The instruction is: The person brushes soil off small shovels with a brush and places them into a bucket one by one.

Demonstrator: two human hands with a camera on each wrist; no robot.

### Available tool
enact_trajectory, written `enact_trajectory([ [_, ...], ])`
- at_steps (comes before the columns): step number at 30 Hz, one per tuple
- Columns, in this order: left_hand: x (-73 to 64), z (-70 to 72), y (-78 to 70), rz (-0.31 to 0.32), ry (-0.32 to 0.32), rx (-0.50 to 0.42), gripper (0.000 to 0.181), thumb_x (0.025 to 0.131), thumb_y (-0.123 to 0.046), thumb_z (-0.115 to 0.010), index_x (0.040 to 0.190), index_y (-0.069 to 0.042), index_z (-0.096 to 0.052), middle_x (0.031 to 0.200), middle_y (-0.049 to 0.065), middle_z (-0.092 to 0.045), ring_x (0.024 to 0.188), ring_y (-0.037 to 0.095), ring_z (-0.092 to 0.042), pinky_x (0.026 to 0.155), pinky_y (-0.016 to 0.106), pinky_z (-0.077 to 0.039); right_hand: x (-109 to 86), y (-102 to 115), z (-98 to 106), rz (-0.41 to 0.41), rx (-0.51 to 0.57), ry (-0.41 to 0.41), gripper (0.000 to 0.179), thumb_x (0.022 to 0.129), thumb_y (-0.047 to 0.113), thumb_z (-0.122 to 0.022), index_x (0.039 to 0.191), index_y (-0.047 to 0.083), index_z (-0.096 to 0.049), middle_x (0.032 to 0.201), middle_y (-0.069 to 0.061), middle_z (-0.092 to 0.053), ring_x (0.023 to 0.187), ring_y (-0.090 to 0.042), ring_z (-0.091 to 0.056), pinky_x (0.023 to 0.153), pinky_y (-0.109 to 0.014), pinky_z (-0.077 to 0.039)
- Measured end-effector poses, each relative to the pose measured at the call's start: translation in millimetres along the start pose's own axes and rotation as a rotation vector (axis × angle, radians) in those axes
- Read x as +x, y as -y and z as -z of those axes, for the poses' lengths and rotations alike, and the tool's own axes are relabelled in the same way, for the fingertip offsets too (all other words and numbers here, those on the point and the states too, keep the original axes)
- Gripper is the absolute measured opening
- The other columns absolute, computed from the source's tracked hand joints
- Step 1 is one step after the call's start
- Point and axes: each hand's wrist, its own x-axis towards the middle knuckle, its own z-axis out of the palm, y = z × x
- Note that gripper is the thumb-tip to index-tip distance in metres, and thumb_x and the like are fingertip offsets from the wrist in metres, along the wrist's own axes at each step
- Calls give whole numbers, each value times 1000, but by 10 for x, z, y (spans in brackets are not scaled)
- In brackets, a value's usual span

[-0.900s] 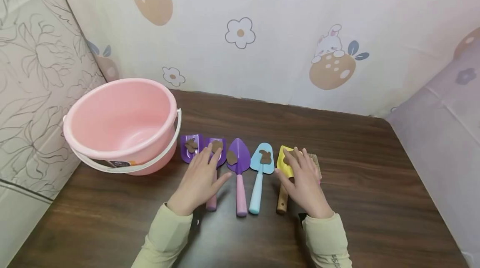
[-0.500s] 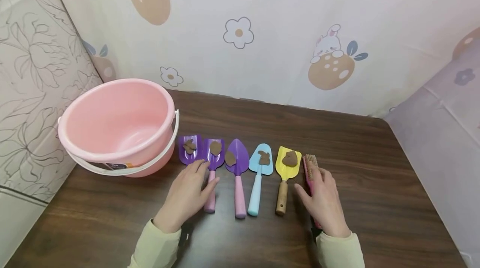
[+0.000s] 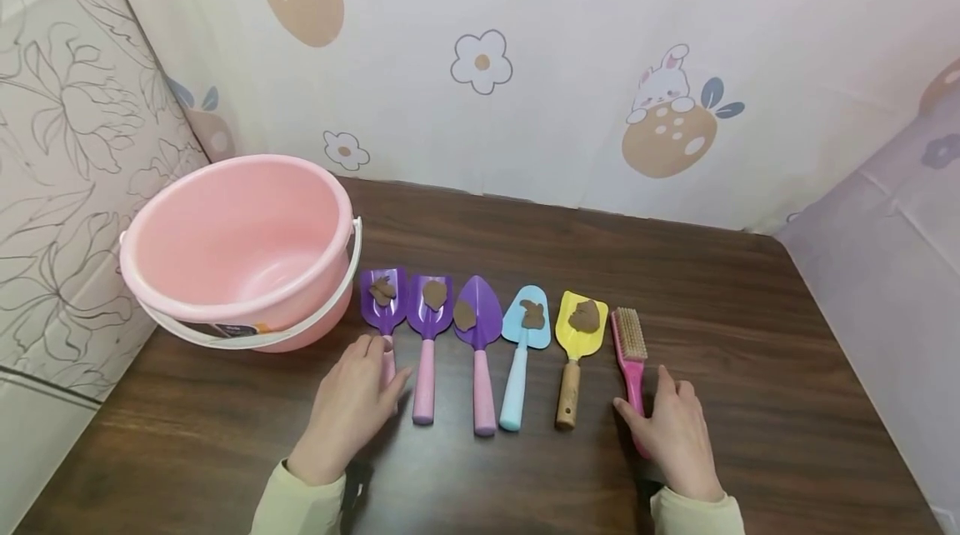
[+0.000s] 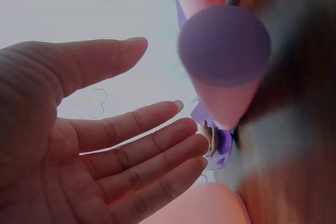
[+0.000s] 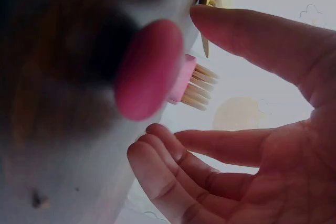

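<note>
My left hand [image 3: 347, 402] is over the handle of the leftmost purple hand shovel [image 3: 385, 318], fingers straight. In the left wrist view the thumb and fingers are spread apart, and the blurred end of a pink handle [image 4: 226, 45] lies beyond them. On the right, my right hand [image 3: 675, 435] is beside the handle of a pink scrub brush [image 3: 633, 368], bristles up. The right wrist view has the brush handle's pink end [image 5: 149, 72] near the gap between thumb and fingers. Between the hands lie a second purple shovel [image 3: 425, 377], a pointed purple trowel [image 3: 483, 385], a light blue trowel [image 3: 515, 385] and a yellow shovel [image 3: 572, 343].
A pink bucket [image 3: 339, 227] with a white handle stands at the left on the dark wooden table [image 3: 712, 285]. Brown clay-like pieces, such as the lump [image 3: 585, 317] on the yellow shovel, rest on the blades. Patterned cloth [image 3: 555, 102] closes off the back and both sides.
Both hands have moved outward and toward the table's near side: the left from over the second shovel to the leftmost one's handle, the right from over the yellow shovel to the brush handle.
</note>
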Motion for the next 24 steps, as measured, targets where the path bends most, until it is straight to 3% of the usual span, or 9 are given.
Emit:
enact_trajectory([
  [12, -25, -23, 88, 46, 48, 8, 51, 81, -27, -75, 113, 8, -56, 97, 17, -56, 86, 29, -57, 73, 44, -51, 61, -44, -32, 25, 38, 23, 53, 84, 20, -68, 119, -16, -52, 84, -15, -62, 79, -30, -58, 68, -49, -46],
  [24, -14, -79, 111, 111, 75, -2, 52, 81, -28, -75, 111, 8, -53, 95, 17, -55, 81, 28, -56, 68, 43, -51, 51, -74, 39, 9, 36, 69, 51, 83, 22, -64, 115, -15, -54, 75, -7, -60, 69, -20, -55, 58, -37, -44],
])
